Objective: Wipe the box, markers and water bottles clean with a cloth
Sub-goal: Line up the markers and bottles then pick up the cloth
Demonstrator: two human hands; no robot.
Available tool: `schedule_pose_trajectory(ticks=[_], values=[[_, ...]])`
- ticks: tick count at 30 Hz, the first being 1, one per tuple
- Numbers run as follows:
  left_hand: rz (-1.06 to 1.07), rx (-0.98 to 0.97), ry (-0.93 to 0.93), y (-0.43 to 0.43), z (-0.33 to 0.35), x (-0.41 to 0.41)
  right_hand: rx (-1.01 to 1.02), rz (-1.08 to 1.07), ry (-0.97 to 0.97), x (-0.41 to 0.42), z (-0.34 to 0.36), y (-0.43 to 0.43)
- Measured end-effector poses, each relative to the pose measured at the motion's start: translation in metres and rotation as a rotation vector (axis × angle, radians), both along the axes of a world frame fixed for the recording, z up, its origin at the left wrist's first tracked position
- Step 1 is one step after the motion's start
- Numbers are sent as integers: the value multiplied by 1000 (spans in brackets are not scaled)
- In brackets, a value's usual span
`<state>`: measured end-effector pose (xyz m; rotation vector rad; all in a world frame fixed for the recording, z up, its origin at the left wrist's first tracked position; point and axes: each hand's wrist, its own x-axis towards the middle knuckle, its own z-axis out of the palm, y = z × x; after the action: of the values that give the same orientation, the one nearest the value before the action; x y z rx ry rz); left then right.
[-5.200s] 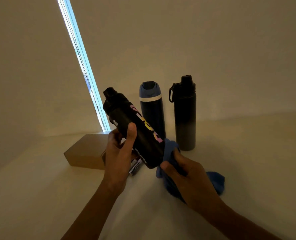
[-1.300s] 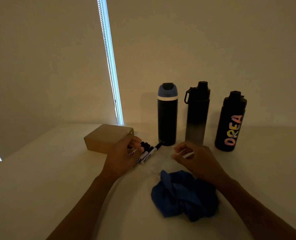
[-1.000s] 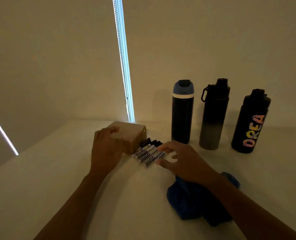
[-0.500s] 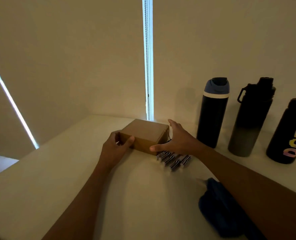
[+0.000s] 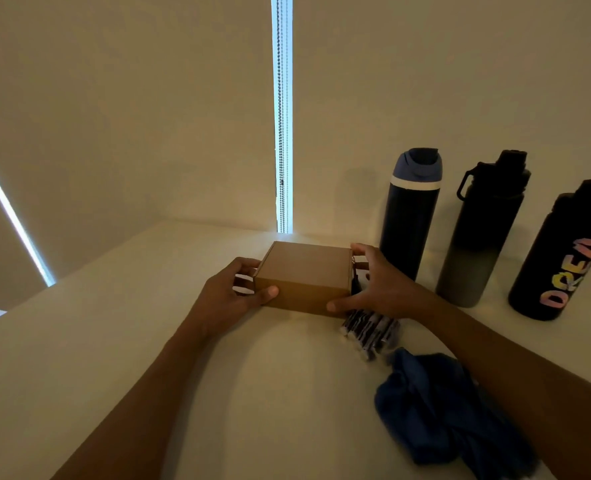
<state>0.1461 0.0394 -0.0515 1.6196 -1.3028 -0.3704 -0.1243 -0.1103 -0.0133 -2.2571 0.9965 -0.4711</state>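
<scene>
Cardboard box [image 5: 304, 271] sits flat on the counter [image 5: 114, 341], gripped at both ends: left hand [image 5: 224, 296] on its left side, right hand [image 5: 384, 289] on its right. Fingers [image 5: 361, 249] curl round the far edges, thumbs press the near face. Markers [image 5: 370, 332] lie bunched just beside the box, partly under the right hand. Blue cloth [image 5: 436, 410] lies crumpled near the right forearm, in neither hand. Three water bottles [image 5: 408, 223] stand upright at the right rear.

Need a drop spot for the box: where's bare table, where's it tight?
Bare: table left of the box and left hand, out to the edge; the near strip between the forearms, left of the cloth. Crowded: right of the box: right hand, markers, bottles.
</scene>
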Motion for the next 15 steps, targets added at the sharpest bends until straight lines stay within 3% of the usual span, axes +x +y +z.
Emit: schedule_pose_trajectory(ticks=[5,15], values=[[8,-33,-24,-7,-4,-6,-23,5,31,-10,3,0],[156,-81,16,-5,-11,31,-115,1,63,47,12,-7]])
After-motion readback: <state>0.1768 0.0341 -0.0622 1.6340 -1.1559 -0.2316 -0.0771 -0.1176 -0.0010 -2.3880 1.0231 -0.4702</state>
